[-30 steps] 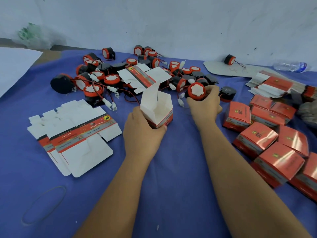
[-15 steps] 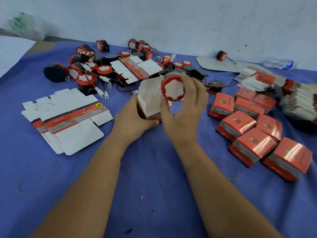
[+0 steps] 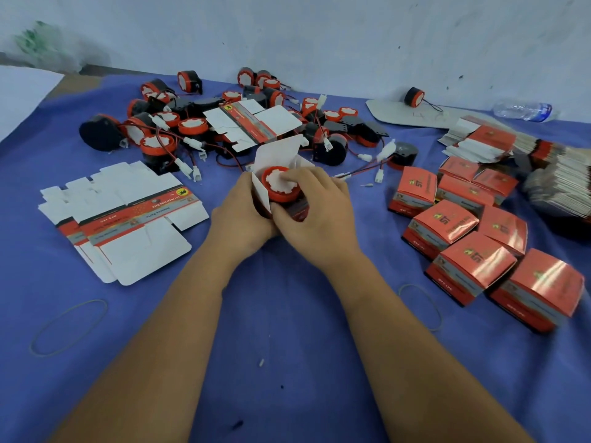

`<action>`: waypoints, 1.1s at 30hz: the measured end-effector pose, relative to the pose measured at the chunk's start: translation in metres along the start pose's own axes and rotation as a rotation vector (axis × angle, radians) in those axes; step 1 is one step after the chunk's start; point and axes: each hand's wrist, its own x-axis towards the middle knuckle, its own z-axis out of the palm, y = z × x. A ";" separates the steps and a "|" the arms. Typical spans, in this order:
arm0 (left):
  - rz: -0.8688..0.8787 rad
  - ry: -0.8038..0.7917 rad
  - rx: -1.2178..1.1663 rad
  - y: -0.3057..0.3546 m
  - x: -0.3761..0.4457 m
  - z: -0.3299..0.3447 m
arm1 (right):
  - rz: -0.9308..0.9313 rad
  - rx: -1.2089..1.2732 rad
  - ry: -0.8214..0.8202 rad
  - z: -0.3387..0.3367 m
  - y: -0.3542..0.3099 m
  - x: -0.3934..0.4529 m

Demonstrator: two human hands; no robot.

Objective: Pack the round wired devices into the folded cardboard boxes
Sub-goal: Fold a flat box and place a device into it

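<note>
A folded cardboard box (image 3: 275, 155), white inside and red outside, stands open-topped at the table's middle. My left hand (image 3: 238, 215) grips its left side. A round wired device (image 3: 279, 183) with a red rim and white face sits partly inside the box mouth, and my right hand (image 3: 315, 206) holds it with fingers across its top. Its red and black wire (image 3: 361, 172) trails out to the right. Many more round devices (image 3: 188, 126) lie heaped behind the box.
Flat unfolded boxes (image 3: 128, 219) lie at the left, and one more (image 3: 252, 123) rests on the heap. Several closed red boxes (image 3: 470, 263) crowd the right, beside stacks of flat cartons (image 3: 563, 177). Rubber bands (image 3: 68, 327) lie on the blue cloth. A water bottle (image 3: 521, 110) lies by the wall.
My right hand picked a device from the heap, carried it to the box and pushed it down into the open top. The left hand kept hold of the box.
</note>
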 end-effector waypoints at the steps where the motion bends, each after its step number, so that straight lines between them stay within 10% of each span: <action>1: -0.002 0.003 -0.007 -0.001 0.000 0.000 | 0.008 0.009 -0.011 0.000 0.001 0.000; 7: 0.011 0.048 -0.063 -0.004 0.000 0.003 | 0.081 -0.058 -0.169 0.002 0.002 0.000; 11: 0.038 0.137 -0.078 -0.005 -0.001 0.003 | -0.018 -0.241 0.151 0.006 -0.005 -0.001; 19: 0.029 0.108 -0.091 -0.008 -0.001 -0.001 | 0.944 0.599 0.230 -0.012 0.009 0.014; 23: 0.036 0.007 -0.090 -0.010 0.001 -0.003 | 0.765 0.802 0.384 -0.030 0.017 0.021; 28: 0.037 -0.026 -0.114 -0.007 0.000 -0.005 | 0.362 0.845 0.023 -0.040 0.002 0.020; 33: 0.044 -0.132 -0.112 -0.005 0.000 -0.009 | 0.438 0.610 0.040 -0.033 0.002 0.022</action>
